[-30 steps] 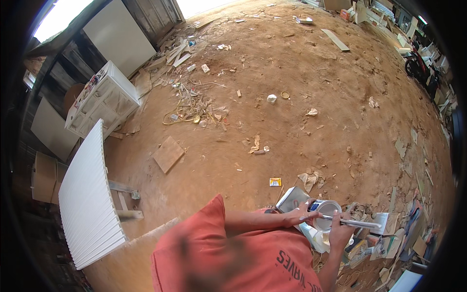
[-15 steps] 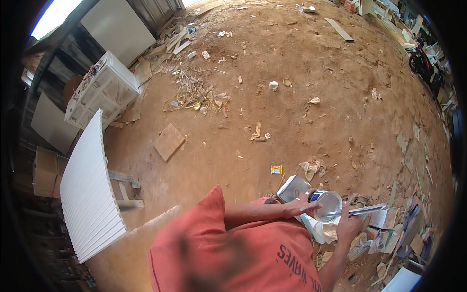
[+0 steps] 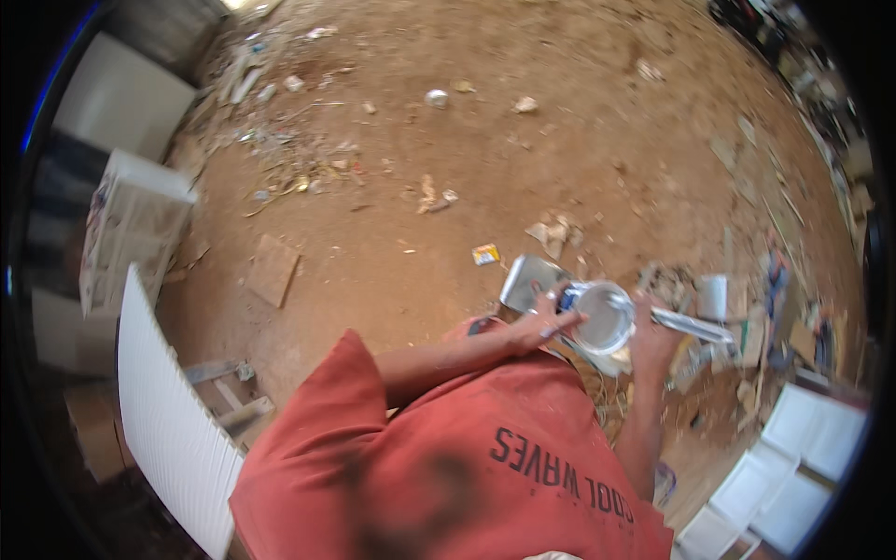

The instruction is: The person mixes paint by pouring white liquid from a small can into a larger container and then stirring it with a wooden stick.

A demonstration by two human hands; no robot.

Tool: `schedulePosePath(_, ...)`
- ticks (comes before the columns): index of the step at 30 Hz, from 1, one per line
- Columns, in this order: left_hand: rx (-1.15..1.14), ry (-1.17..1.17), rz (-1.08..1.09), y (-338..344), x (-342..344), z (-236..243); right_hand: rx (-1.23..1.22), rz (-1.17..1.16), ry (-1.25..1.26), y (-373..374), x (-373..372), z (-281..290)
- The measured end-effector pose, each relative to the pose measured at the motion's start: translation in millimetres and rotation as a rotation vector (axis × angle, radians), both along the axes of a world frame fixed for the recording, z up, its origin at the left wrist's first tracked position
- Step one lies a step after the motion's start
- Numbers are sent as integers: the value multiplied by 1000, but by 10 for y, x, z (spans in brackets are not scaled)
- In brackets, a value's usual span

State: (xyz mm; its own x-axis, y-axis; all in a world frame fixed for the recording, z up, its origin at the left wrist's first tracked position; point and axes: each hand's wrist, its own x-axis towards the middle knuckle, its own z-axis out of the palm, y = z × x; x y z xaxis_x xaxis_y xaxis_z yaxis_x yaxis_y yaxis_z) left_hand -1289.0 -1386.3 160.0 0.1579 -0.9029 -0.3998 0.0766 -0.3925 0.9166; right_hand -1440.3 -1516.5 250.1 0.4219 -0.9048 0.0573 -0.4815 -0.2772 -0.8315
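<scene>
View swung R: tin [image 3: 600, 319] over dirt flr [image 3: 355, 299] w/ scraps [image 3: 556, 233], white panels [image 3: 810, 427].

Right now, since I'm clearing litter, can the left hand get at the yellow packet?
Probably not: the left hand is holding the can, and the tin lies between hand and packet.
</scene>
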Motion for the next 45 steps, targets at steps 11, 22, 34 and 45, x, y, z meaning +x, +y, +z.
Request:
schedulePosePath(11,-13,373,60,-112,-181,-119,-125,63,90,5,-101,80)
schedulePosePath(22,-15,356,13,-132,-184,-88,-119,35,107,-25,-230,-10)
schedulePosePath(34,-18,351,-8,-181,-184,-139,18,77,149,26,-292,89)
schedulePosePath(45,-10,348,-10,-191,-184,-153,-11,158,265,37,-377,144)
